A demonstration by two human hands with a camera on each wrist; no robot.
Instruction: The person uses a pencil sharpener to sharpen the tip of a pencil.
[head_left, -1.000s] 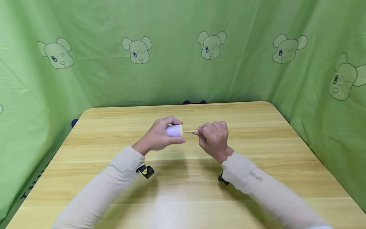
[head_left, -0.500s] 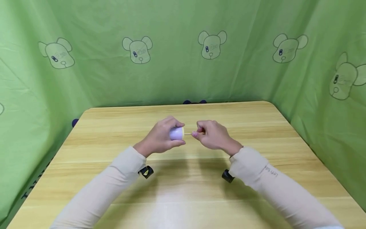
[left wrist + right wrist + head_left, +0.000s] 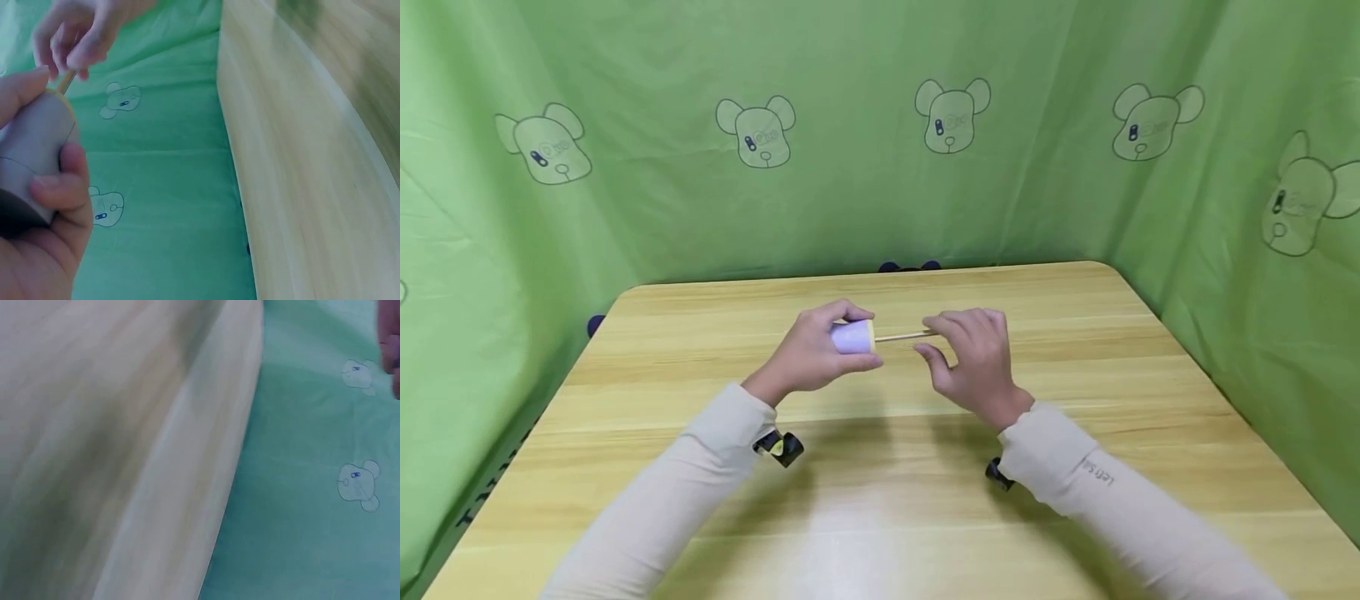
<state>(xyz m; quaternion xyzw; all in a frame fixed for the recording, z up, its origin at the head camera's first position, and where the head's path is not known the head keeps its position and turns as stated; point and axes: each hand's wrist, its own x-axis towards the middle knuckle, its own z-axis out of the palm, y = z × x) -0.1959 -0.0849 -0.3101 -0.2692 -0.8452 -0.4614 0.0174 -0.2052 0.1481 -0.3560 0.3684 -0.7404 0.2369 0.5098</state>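
In the head view my left hand (image 3: 811, 348) grips a lavender, tapered pencil sharpener (image 3: 852, 337) with a yellow rim, thumb on the near side and fingers on the far side. It is held above the table, lying sideways. A thin wooden pencil (image 3: 901, 337) sticks out of its rimmed end toward the right. My right hand (image 3: 973, 354) is at the pencil's outer end, fingers extended over it and the thumb spread below, apart from the shaft. The left wrist view shows the sharpener (image 3: 40, 134) with its dark base in the palm. The pencil's inserted tip is hidden.
A pale wood-grain table (image 3: 880, 500) lies beneath both hands. Green curtains (image 3: 850, 208) printed with bear heads hang behind it and along both sides. Black wrist cameras, such as the left one (image 3: 781, 447), hang below the sleeves.
My right hand has turned about the pencil, first closed on it, now with fingers loosened and thumb spread. More of the pencil shows. My left hand keeps its hold, shifting slightly.
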